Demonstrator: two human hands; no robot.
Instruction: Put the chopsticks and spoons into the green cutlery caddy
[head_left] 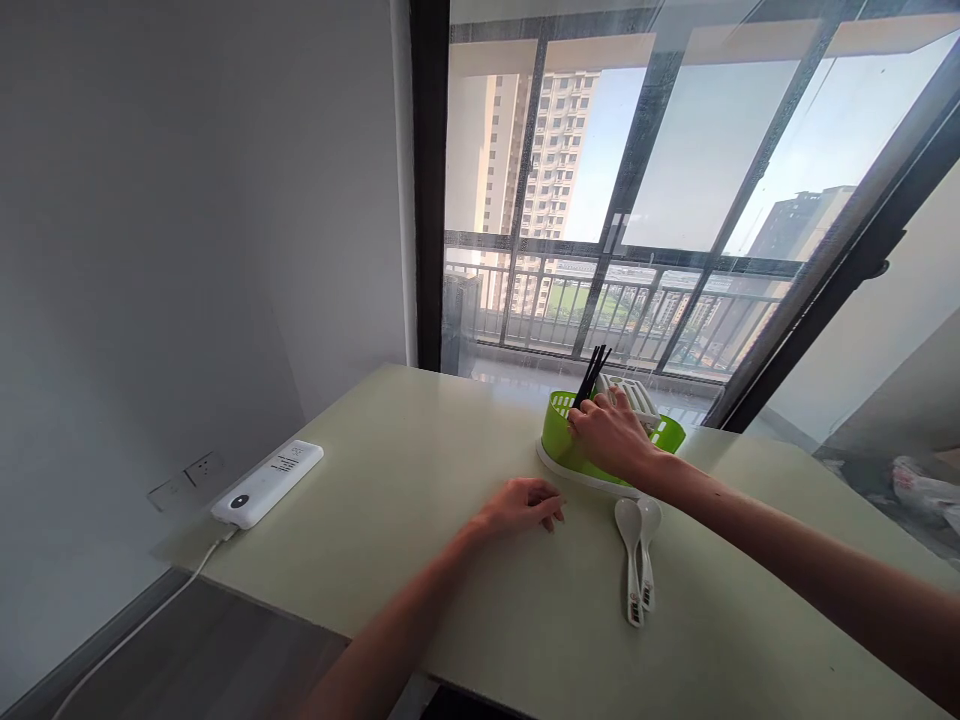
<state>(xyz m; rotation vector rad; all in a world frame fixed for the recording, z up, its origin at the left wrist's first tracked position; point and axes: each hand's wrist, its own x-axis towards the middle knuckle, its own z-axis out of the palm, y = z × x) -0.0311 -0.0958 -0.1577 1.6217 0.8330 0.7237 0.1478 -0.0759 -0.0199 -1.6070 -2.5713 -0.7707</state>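
My right hand (609, 432) reaches over a green slotted cutlery holder (555, 437) with a white base. Its fingers close around the lower part of several black chopsticks (592, 375), which stand tilted in the holder's left part. A white slotted piece (631, 398) sits on the holder behind that hand; the wrist hides some of the holder's front. My left hand (525, 505) rests on the table just in front of the holder, fingers loosely curled and apart, with nothing visible in it. Two white spoons (631, 560) lie side by side, partly overlapping, below my right forearm.
The pale green table (390, 480) runs up to a glass door (622, 200) in a dark frame. At the table's left edge lies a white power strip (270, 483) with a cable (142, 630) hanging down. A grey wall (202, 250) stands at left.
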